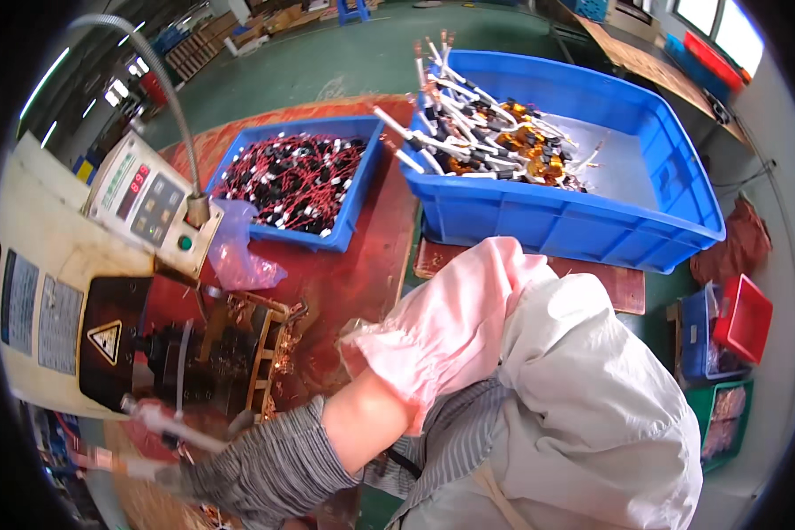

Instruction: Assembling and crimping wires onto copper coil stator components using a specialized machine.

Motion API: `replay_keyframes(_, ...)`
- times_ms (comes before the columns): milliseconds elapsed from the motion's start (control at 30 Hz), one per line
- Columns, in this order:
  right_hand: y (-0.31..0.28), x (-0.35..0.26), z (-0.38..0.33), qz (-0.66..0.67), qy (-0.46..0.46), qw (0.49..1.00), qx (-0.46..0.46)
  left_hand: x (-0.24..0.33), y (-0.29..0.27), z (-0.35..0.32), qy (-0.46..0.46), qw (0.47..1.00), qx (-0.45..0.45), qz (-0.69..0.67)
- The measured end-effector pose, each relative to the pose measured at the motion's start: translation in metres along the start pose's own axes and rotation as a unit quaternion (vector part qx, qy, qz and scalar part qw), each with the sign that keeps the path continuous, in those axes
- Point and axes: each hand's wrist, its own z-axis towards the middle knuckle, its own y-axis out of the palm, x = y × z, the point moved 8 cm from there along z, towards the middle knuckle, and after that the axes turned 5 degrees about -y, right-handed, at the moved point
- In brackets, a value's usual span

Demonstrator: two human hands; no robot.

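Observation:
My right arm, in a pink sleeve cover (442, 327), reaches down to the lower left. A grey striped knitted cuff (274, 464) runs from its wrist toward my right hand (181, 477), which is smeared by motion. Its fingers are too blurred to read. Close beside the hand is a white cable (194, 434), blurred too; whether the hand holds it cannot be told. Just above is the dark working head (212, 358) of a bench machine (44, 291), with copper-coloured scraps (284, 349) around it. My left hand cannot be made out.
A control box (146, 208) with a lit display tops the machine, under a bent metal hose (172, 97). Beyond stand a blue tray (362, 199) of red-and-black wire leads and a larger blue bin (574, 225) of white cables. A purple plastic bag (238, 252) lies beside the tray.

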Motion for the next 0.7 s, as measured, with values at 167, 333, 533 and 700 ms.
replay_keyframes(167, -0.071, -0.007, -0.033, -0.254, 0.047, 0.966, -0.003, 0.059, 0.051, 0.027, 0.075, 0.982, -0.129, 0.112)
replay_keyframes(333, -0.222, -0.017, -0.126, -0.589, 0.178, 0.788, -0.011, 0.093, 0.047, 0.038, 0.181, 0.977, -0.004, 0.114)
replay_keyframes(533, -0.431, -0.056, -0.383, -0.597, 0.646, 0.472, 0.065, 0.018, 0.006, 0.025, 0.042, 0.999, 0.008, -0.023)
replay_keyframes(700, -0.417, -0.033, -0.553, -0.329, 0.714, 0.563, 0.256, -0.084, -0.087, -0.033, -0.097, 0.977, 0.112, -0.155)
